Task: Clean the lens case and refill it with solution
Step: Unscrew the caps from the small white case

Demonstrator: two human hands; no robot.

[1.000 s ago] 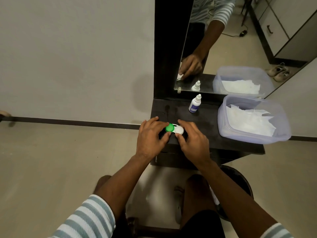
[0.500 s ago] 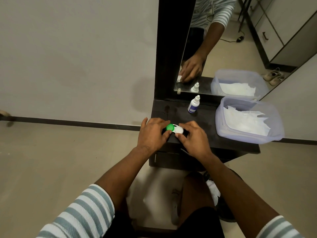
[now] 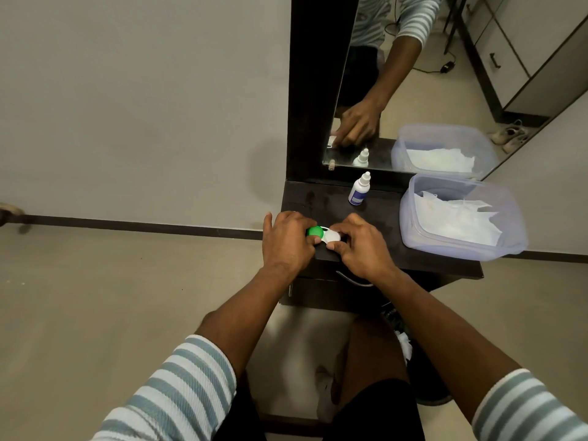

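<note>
Here one lens case, two hands gripping, one bottle.

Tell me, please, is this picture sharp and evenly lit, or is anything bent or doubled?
Head view: soft, even light, no hard glare. The wide lens bows the floor line. The mirror doubles the solution bottle and the tissue tub. The lens case looks sharp between both hands.

Both hands gripping lens case, dark table
</note>
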